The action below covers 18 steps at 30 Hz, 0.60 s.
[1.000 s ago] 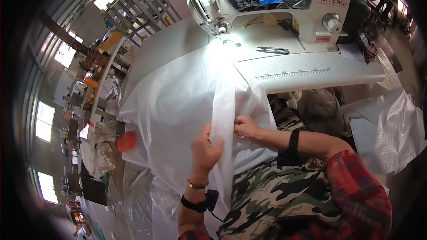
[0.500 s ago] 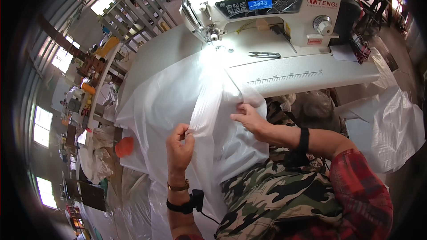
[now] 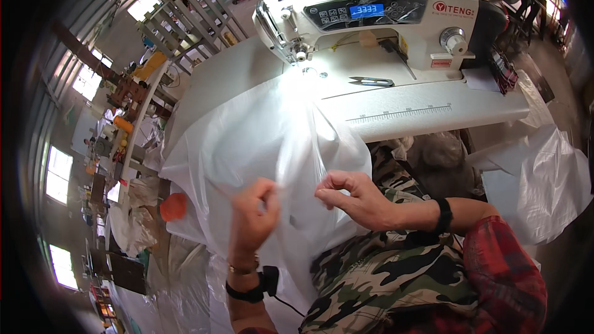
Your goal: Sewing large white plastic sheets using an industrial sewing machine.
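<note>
As fingers curl — hands apart, over sheeting

Left hand blurred in outline

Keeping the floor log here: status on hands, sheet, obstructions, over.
Left hand blurred, right hand curled; both over white sheet, grip unclear. Sheet creased, reaching needle area of sewing machine. Snips right of that, clear of sheet.

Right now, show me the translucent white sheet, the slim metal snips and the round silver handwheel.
Translucent white sheet [image 3: 241,148], head view: middle expanse.
Slim metal snips [image 3: 375,83], head view: midbody.
Round silver handwheel [image 3: 455,41], head view: front face.
</note>
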### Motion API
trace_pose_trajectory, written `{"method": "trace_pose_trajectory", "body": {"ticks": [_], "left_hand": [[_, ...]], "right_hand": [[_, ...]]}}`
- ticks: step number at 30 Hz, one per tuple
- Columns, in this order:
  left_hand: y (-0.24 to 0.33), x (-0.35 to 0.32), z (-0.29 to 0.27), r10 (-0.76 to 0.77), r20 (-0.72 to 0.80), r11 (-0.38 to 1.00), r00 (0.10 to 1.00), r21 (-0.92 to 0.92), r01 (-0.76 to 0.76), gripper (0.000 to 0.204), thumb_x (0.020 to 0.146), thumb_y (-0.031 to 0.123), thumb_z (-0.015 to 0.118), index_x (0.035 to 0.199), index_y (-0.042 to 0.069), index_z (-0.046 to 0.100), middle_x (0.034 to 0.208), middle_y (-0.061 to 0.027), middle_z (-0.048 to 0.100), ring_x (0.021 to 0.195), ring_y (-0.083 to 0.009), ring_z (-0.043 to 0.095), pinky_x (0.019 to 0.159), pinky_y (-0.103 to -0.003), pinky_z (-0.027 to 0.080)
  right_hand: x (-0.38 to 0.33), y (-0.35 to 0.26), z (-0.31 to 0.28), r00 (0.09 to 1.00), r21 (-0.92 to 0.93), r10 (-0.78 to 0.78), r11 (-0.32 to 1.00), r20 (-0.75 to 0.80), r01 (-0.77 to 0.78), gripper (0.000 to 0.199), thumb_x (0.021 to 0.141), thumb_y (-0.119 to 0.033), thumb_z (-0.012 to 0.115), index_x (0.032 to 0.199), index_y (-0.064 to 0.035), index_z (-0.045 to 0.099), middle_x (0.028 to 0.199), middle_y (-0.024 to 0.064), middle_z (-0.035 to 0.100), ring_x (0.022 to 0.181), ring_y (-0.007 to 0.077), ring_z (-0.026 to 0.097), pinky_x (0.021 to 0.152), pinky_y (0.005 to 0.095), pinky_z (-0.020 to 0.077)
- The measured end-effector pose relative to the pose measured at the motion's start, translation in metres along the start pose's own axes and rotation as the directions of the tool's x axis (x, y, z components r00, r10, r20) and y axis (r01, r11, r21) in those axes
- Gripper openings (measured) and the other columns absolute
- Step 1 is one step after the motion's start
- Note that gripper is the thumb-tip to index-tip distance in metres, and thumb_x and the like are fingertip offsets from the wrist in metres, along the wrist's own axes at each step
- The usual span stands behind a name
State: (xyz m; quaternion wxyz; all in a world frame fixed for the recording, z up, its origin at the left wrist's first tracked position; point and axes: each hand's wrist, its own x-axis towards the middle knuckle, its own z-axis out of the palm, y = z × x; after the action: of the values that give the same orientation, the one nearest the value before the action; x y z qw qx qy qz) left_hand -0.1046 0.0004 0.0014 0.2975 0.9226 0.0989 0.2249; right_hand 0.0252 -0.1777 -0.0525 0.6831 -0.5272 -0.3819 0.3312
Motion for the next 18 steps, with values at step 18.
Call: {"method": "trace_pose_trajectory", "body": {"ticks": [18], "left_hand": [[-0.011,-0.062,0.082,-0.282,0.33,0.533,0.901,-0.727,0.433,0.013,0.097,0.007,0.056,0.106,-0.002,0.062,0.094,-0.0012,0.067,0.082,-0.0058,0.058,0.074,-0.023,0.048]], "right_hand": [[-0.018,0.012,0.011,0.852,-0.755,0.091,0.518,0.516,0.402,0.015,0.085,-0.018,0.064,0.079,-0.0066,0.058,0.067,0.0081,0.062,0.07,0.0306,0.065,0.078,0.0394,0.0506]]}}
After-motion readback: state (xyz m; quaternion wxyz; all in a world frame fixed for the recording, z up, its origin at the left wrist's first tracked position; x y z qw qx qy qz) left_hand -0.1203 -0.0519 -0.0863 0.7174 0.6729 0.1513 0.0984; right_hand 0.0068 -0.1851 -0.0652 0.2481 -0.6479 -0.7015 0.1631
